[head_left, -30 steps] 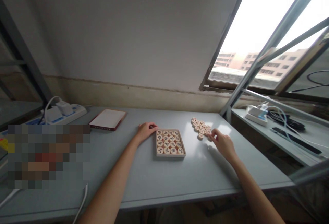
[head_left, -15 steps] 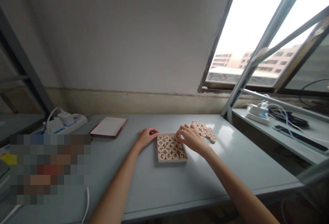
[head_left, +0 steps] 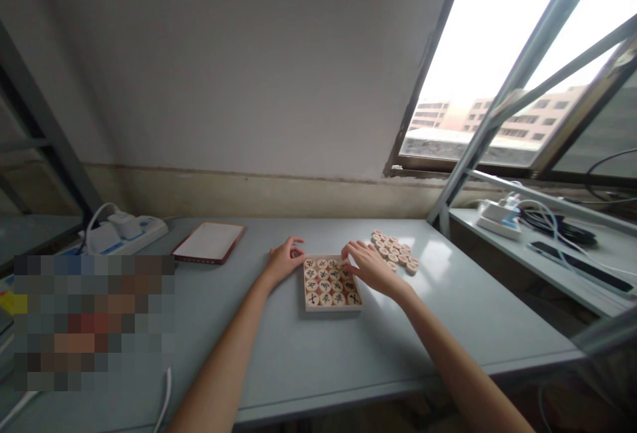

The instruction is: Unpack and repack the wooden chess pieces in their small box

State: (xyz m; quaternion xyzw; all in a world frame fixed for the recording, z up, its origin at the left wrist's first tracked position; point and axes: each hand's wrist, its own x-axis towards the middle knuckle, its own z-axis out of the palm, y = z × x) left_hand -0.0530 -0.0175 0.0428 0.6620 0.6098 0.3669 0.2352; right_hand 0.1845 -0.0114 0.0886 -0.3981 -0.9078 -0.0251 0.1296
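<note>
Middle of the desk (head_left: 279,380): I'm looking at a square wooden tray (head_left: 332,308) filled with round wooden chess pieces (head_left: 325,289).

Loose pieces: a cluster of loose pieces (head_left: 393,250) lies up and right of the tray, its long axis slanting toward the lower right.

Left hand (head_left: 284,260): open and empty, just beside the tray's left edge.

Right hand (head_left: 368,268): over the tray's far right corner, nearer the cluster; I can't tell whether it grips a piece.

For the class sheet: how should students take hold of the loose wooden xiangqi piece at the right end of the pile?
Pinch its rim from the right: the xiangqi piece is a flat disc on the table, with no neighbouring pieces on that side.
</note>
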